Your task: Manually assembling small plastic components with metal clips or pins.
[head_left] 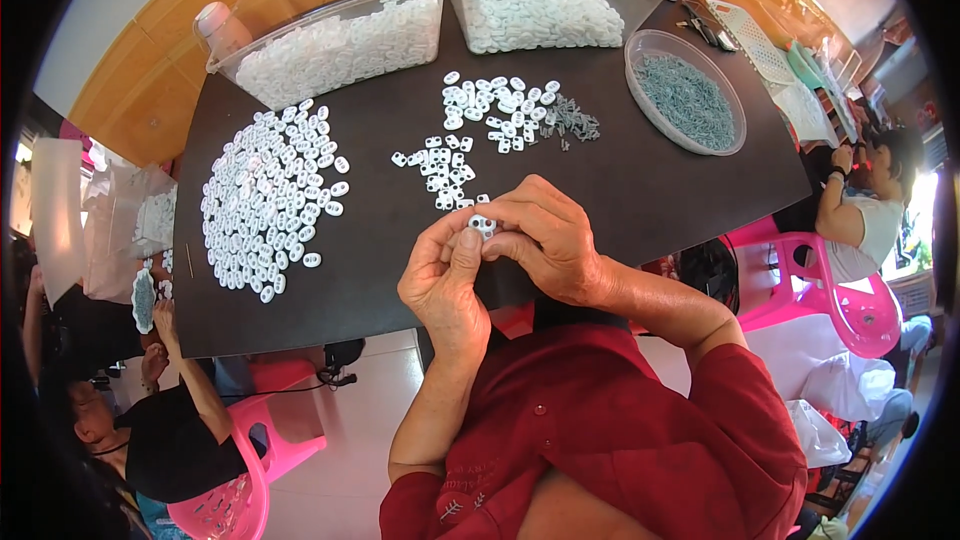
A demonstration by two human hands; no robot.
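Fingers (525, 215) of the left hand (448, 275) and right hand (560, 245) pinch closed on one small white piece (484, 227) above the dark desk (360, 240); a loosened grip could drop it.

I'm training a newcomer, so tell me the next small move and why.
Probably squeeze the white piece gently between both hands: the left hand and the right hand both pinch it, from either side, so pressure could be even. Whether it is fully joined cannot be told.
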